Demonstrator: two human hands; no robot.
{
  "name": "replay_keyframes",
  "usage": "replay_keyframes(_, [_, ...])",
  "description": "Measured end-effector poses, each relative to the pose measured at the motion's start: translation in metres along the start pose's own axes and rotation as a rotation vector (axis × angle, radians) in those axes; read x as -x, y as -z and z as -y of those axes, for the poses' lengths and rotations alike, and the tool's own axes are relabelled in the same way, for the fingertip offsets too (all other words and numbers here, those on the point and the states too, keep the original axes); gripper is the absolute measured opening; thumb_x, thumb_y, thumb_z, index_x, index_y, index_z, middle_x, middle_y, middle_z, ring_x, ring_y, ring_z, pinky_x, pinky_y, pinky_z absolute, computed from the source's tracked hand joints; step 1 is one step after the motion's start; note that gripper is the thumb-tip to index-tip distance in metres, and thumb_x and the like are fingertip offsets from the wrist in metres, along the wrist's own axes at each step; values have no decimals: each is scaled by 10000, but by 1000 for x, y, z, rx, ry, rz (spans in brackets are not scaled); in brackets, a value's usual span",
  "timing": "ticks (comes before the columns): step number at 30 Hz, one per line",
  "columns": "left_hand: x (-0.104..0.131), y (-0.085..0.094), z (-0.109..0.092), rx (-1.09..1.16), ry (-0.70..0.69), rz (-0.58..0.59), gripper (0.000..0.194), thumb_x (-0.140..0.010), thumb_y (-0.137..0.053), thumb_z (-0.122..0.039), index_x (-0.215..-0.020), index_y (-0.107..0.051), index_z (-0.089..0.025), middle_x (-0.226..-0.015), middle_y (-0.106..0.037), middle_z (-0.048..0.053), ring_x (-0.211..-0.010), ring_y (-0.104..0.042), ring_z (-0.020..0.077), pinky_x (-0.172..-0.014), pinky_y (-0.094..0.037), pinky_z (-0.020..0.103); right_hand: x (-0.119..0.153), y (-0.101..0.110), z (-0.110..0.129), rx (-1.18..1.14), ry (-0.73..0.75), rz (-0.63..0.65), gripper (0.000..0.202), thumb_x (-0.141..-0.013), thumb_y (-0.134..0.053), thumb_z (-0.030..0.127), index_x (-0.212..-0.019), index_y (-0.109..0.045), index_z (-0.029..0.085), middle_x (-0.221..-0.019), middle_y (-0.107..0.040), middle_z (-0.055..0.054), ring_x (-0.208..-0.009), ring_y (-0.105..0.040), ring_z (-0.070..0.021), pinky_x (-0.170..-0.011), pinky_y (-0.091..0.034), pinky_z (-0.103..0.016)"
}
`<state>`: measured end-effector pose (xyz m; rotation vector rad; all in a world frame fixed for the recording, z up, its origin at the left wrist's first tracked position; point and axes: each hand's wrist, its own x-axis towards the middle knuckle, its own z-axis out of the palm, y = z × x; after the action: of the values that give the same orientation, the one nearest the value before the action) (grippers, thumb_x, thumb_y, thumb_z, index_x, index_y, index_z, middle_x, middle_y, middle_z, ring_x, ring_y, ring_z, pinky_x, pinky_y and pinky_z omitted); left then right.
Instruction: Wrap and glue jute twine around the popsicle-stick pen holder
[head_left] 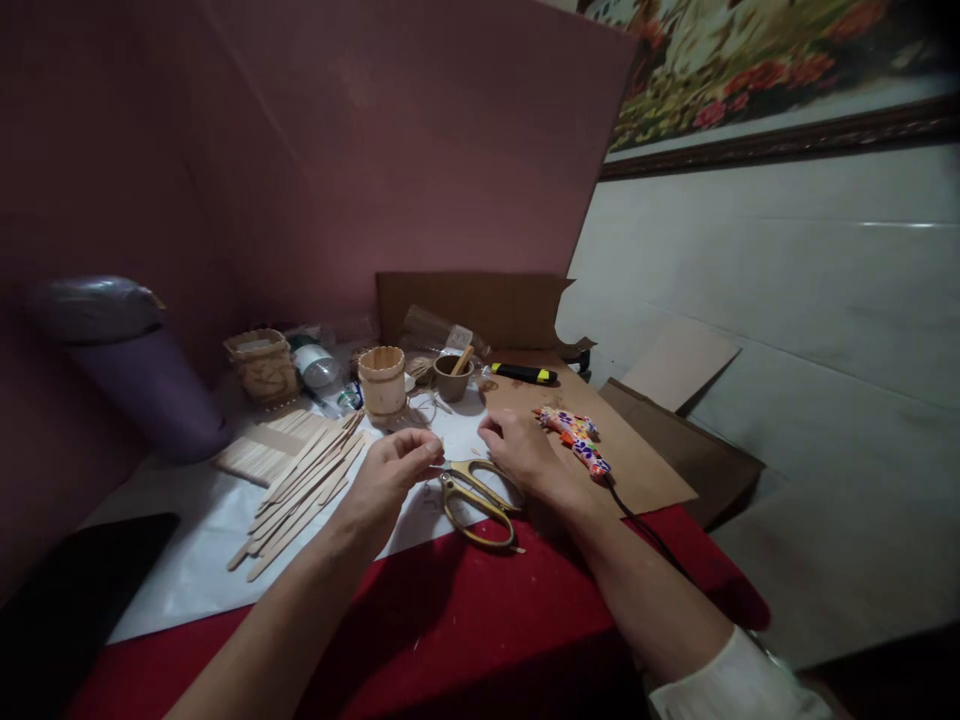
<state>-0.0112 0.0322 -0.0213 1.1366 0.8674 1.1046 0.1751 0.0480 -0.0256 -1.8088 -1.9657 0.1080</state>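
My left hand (405, 458) is closed in a pinch, with the tip of a small pale piece (442, 442) showing at its fingertips. Across from it, my right hand (519, 448) has its fingers curled together low over the white sheet; whatever is in them is hidden. Gold-handled scissors (480, 505) lie between the hands, their blades mostly out of sight by my left hand. Flat craft sticks (307, 500) are spread to the left of my left hand. Right of my right hand lies a flower-patterned glue gun (577, 440) with a black cord.
A small wooden barrel (382, 385), a brown pot (453, 380) and a clear bottle (319, 362) stand behind the hands. A yellow-black utility knife (525, 373) rests on cardboard (645, 478). At the left leans a purple container (142, 380). Red cloth (450, 640) covers the front edge.
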Motion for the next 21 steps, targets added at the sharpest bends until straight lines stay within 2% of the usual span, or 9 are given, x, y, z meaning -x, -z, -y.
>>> replay_keyframes(3, [0,1,1,5,-7,-3,300,-607,-775,-381,-674,-625,-130,-688,-609,30,-698,-560,155,-706,-447,301,11,26,-12,84,-75,-76,259,-912,-444,250,-856,-691,198,-926,-712,-75,-856,-638,-192,-748,-414,-270])
replay_keyframes(5, [0,0,1,9,-8,2,304,-610,-775,-387,-678,-626,-132,-690,-607,29,-701,-558,155,-707,-447,301,19,42,-29,159,-176,-118,263,-912,-463,316,-926,-680,169,-1004,-684,-138,-921,-631,-261,-772,-424,-335])
replay_keyframes(7, [0,0,1,12,-3,8,306,-606,-778,-389,-678,-626,-134,-694,-605,28,-705,-555,153,-704,-445,295,26,50,-49,225,-286,-122,325,-849,-559,400,-936,-670,107,-995,-659,-223,-934,-621,-350,-754,-434,-410])
replay_keyframes(9, [0,-1,0,9,7,8,316,-593,-784,-395,-677,-626,-135,-694,-605,27,-702,-553,151,-701,-444,292,31,49,-68,249,-348,-91,384,-747,-676,420,-948,-660,93,-983,-656,-236,-942,-618,-391,-744,-444,-437])
replay_keyframes(11, [-1,-2,0,2,15,10,329,-582,-788,-405,-674,-625,-134,-695,-606,28,-700,-552,151,-701,-442,292,32,41,-81,239,-384,-69,414,-729,-685,410,-1007,-631,108,-996,-660,-216,-942,-624,-386,-734,-453,-437])
replay_keyframes(13, [-1,-3,1,-5,18,12,340,-576,-790,-414,-673,-622,-135,-697,-606,29,-700,-552,152,-700,-441,294,31,33,-89,205,-404,-67,407,-782,-622,373,-1067,-589,85,-1016,-654,-234,-942,-631,-382,-726,-456,-439])
replay_keyframes(17, [0,-2,2,-13,25,1,344,-585,-786,-421,-679,-617,-136,-696,-610,31,-698,-551,152,-700,-439,293,32,28,-92,69,-379,-92,394,-852,-507,303,-1145,-517,41,-1089,-626,-275,-996,-626,-363,-776,-459,-438])
replay_keyframes(21, [0,-2,3,-14,11,19,318,-615,-774,-405,-672,-615,-135,-688,-605,31,-685,-543,145,-694,-431,285,41,38,-83,-127,-256,-95,374,-895,-454,375,-1181,-499,139,-1126,-649,-159,-996,-638,-262,-804,-495,-363])
